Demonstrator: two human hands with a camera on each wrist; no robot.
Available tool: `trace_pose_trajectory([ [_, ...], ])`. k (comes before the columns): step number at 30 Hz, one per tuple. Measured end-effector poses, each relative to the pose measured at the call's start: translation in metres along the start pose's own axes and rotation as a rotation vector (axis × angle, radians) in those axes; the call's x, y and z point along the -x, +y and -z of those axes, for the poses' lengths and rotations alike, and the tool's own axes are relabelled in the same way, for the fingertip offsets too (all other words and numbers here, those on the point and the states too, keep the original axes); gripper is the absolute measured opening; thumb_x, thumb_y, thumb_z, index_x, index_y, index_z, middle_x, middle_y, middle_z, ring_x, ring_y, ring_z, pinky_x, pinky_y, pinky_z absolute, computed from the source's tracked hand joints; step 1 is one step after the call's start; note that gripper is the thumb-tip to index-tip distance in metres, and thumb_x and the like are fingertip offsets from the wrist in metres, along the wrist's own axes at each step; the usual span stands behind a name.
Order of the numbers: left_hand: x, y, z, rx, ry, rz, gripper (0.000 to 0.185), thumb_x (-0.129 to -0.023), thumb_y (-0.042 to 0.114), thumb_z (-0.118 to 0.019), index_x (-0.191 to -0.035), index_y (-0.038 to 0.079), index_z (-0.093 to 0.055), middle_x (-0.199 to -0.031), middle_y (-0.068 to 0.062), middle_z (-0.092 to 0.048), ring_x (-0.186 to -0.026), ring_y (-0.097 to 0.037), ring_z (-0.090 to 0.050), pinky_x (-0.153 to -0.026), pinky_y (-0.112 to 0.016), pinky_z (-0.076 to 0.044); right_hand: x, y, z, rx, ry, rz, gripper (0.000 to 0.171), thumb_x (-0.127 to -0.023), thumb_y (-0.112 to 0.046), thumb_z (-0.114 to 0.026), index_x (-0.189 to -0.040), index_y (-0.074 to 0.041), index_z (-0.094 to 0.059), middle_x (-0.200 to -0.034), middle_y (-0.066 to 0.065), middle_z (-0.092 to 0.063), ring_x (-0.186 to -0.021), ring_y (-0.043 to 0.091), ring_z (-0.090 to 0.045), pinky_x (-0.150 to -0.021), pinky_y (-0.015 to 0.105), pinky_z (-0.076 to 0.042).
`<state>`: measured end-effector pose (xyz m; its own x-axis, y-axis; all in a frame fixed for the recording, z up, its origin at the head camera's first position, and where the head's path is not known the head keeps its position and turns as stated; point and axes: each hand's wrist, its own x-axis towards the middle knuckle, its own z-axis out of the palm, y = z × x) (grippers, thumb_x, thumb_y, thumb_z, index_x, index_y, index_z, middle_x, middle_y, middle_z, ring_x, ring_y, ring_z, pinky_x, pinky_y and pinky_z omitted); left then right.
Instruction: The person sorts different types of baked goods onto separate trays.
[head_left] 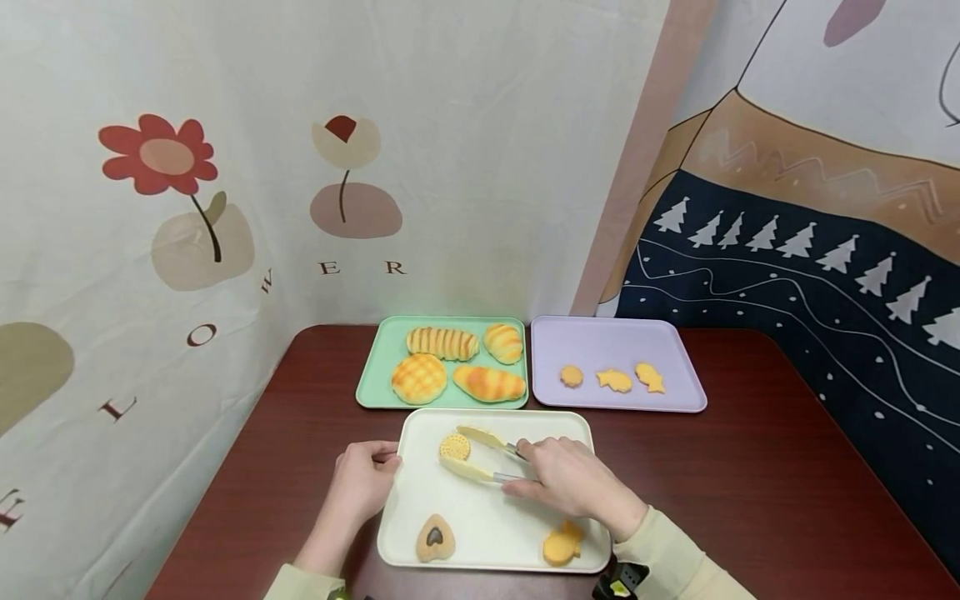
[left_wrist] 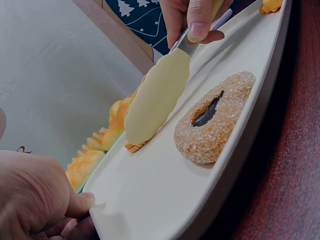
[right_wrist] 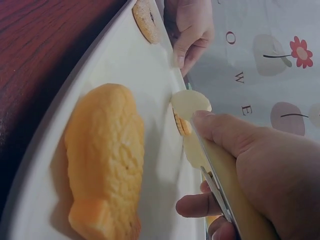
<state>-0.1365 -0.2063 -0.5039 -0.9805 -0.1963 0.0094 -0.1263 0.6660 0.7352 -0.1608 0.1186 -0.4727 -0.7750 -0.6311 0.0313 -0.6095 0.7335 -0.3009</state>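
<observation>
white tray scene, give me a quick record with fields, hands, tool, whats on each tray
right hand: grips yellow tongs
tongs: tips on either side of a round biscuit
left hand: holds the left rim of the white tray
white tray: round biscuit, heart cookie, fish cookie
green tray: four bread rolls
purple tray: three small cookies
surface: dark red table

I see pale yellow tongs (head_left: 480, 454) with grey metal arms in my right hand (head_left: 573, 486), tips at a golden dotted biscuit (head_left: 454, 447). Cream tray (head_left: 480, 525) under both hands. Near my left hand (head_left: 362, 482): tan sugared heart cookie (head_left: 436, 538), dark centre. By my right wrist: orange fish cookie (head_left: 562, 543). Beyond the tongs: mint tray (head_left: 375, 375) with striped golden-brown breads (head_left: 442, 342); lilac tray (head_left: 675, 367) with orange cookies (head_left: 615, 379). Table (head_left: 750, 467) dark red-brown.
</observation>
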Motion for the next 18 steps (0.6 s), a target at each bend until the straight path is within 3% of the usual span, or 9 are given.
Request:
trace_pose_trajectory([
  [12,-0.0009,0.0007,0.0009,0.002,-0.011,0.004,0.019,-0.096,0.004,-0.072,-0.112,-0.002,-0.08,-0.092,-0.004,-0.076,-0.085,-0.021,-0.073,-0.074,-0.04,-0.06,-0.0015,-0.0006,0.0017,-0.023,-0.008,0.002,0.041,-0.1,-0.055,-0.068,-0.104,-0.014,-0.068,-0.068,-0.01,-0.051,-0.054,0.009,-0.048,-0.051,0.031,-0.043],
  [18,-0.0007,0.0012,0.0019,0.004,-0.014,0.007,0.019,-0.096,0.004,-0.072,-0.112,-0.002,-0.08,-0.092,-0.004,-0.077,-0.086,-0.022,-0.073,-0.074,-0.04,-0.06,-0.0014,-0.0005,0.0056,-0.034,0.001,-0.002,0.047,-0.1,-0.056,-0.067,-0.115,-0.011,-0.071,-0.07,-0.008,-0.056,-0.054,0.008,-0.048,-0.05,0.031,-0.043],
])
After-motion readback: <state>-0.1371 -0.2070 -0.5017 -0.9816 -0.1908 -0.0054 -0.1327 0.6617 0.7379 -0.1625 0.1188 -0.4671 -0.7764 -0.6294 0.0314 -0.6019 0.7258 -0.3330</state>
